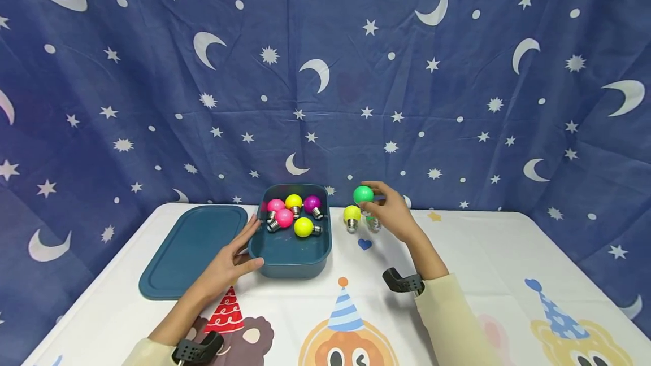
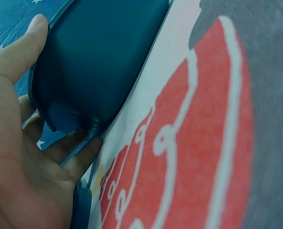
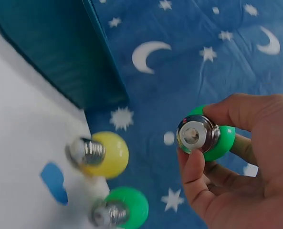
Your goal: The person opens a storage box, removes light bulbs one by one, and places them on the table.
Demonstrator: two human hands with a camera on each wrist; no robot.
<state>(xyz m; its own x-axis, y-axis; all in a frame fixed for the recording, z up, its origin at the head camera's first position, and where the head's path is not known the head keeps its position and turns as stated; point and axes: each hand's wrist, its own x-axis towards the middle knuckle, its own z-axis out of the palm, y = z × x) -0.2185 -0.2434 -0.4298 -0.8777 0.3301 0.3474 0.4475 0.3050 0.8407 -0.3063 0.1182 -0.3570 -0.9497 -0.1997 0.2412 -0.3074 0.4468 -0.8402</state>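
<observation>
My right hand (image 1: 391, 210) pinches a green light bulb (image 1: 363, 194) between thumb and fingers, above the back of the table. In the right wrist view its silver screw base (image 3: 193, 136) faces the camera. Below that hand lie a yellow bulb (image 1: 352, 214) and a second green bulb (image 3: 134, 207), the latter partly hidden in the head view. My left hand (image 1: 224, 270) touches the left side of a dark teal box (image 1: 290, 271), fingers extended along its wall and thumb near the front corner. Inside are pink bulbs (image 1: 284, 218), yellow bulbs (image 1: 303, 227) and a purple bulb (image 1: 312, 204).
A flat teal lid (image 1: 195, 256) lies left of the box, partly behind my left hand. The white tablecloth (image 1: 458, 253) carries printed cartoon animals and party hats. Behind the table hangs a blue curtain (image 1: 356, 100) with moons and stars.
</observation>
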